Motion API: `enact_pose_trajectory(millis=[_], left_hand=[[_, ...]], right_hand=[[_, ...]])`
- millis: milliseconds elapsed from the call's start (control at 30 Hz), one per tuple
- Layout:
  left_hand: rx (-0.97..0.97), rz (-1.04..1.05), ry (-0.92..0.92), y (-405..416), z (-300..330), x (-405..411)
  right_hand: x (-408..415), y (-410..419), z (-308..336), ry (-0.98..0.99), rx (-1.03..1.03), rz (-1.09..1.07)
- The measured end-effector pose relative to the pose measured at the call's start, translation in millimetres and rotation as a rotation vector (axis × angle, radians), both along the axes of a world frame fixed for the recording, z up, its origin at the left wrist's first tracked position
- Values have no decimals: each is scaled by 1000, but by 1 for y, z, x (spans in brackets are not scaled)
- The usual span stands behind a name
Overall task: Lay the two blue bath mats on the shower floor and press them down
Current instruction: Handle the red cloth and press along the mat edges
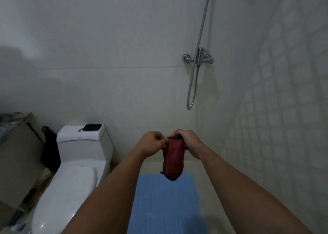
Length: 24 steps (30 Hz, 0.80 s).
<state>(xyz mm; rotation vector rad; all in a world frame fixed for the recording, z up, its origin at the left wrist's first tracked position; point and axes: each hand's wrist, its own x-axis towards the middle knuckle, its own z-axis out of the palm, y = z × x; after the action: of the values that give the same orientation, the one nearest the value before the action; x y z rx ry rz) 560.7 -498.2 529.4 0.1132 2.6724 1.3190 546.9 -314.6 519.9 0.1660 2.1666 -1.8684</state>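
Observation:
A blue bath mat [166, 201] lies flat on the shower floor between my forearms, running toward the far wall. Whether it is one mat or two laid together I cannot tell. Above its far end hangs a dark red cloth pouch [173, 160], held up at its top edge by both hands. My left hand [152, 144] pinches the top left of the pouch. My right hand [188, 141] grips its top right. Both arms stretch forward over the mat.
A white toilet [74, 177] stands left of the mat, with a dark phone [92, 127] on its cistern. A black bag [50, 154] and a cabinet [16, 154] sit further left. The shower tap and hose [197, 60] hang on the far wall.

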Motion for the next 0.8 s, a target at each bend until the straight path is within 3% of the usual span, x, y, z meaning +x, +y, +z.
enact_pose_trajectory(millis=[67, 167, 267, 367, 533, 800], left_hand=[[34, 44, 7, 10, 12, -8], [230, -4, -168, 28, 26, -16], [252, -37, -293, 45, 21, -21], [310, 2, -305, 57, 10, -23], [299, 48, -271, 66, -1, -25], [259, 184, 4, 13, 12, -2]], right_hand=[[-8, 11, 14, -10, -52, 108], [-18, 23, 24, -15, -151, 140], [-30, 35, 29, -8, -239, 156], [-41, 52, 39, -8, -242, 218], [-56, 69, 42, 48, -94, 339], [-51, 31, 30, 465, 321, 388]])
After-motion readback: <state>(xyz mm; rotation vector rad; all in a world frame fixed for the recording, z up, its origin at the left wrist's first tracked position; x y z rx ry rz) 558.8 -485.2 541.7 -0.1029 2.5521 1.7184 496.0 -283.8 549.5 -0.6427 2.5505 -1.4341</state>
